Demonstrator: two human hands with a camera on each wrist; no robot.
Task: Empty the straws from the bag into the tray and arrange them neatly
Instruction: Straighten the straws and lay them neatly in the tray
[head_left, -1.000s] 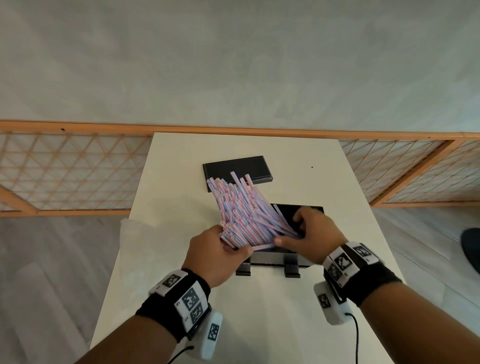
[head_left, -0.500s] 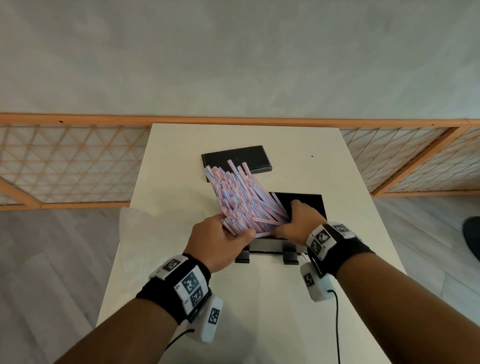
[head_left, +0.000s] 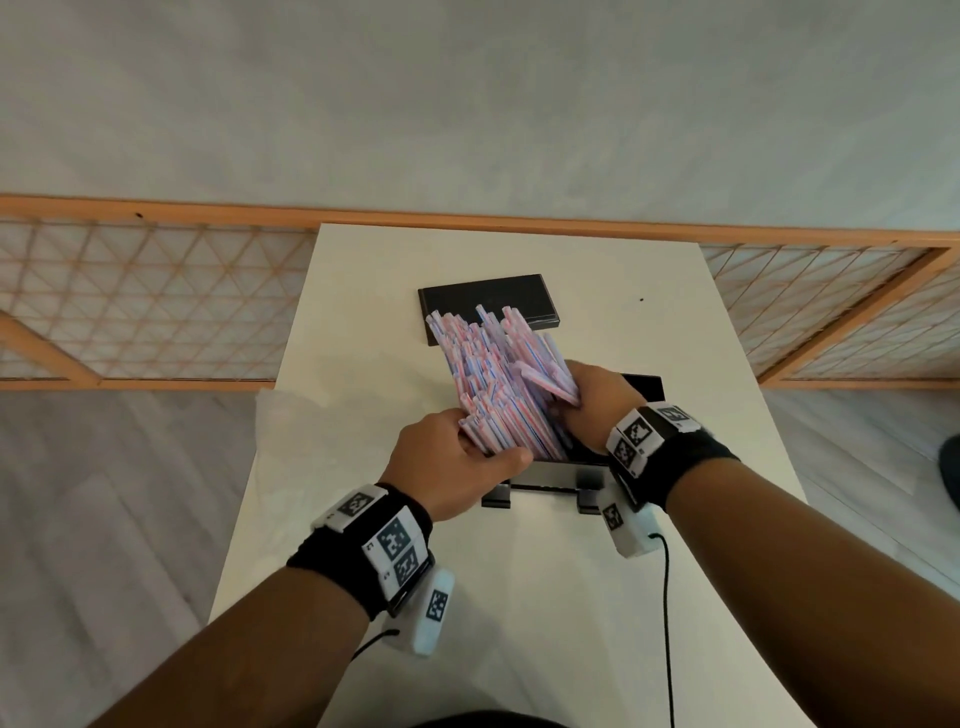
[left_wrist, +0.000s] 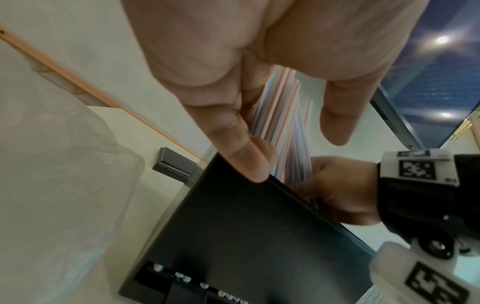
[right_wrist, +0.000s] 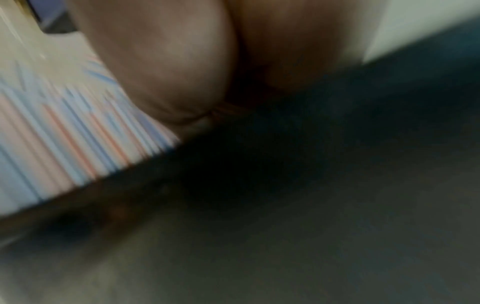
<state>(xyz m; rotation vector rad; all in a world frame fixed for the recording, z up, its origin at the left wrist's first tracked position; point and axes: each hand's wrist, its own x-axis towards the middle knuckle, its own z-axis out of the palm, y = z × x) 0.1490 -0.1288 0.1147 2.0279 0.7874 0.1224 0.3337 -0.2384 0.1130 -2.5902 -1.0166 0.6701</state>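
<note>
**Both hands on straw bundle over tray**

Straws (head_left: 493, 379) — big pink/blue/white striped bundle — stand tilted, lower ends down in the black tray (head_left: 647, 384), tops fanned out toward far side of bench (head_left: 519, 597). Left hand (head_left: 449, 470) grip: fingers + thumb curled round near-left base of bundle; left wrist view shows thumb and fingers either side of straws w/ tray edge just below. Right hand (head_left: 597, 405) grip: curled round right side of bundle, a few loose straws lying across its fingers. Right wrist view blurred; only straws next to palm and dark tray readable. Clear plastic bag (head_left: 322, 431) lies flat on bench, left of tray, apart from hands. Black lid (head_left: 488, 301) lies flat beyond straws.
</note>
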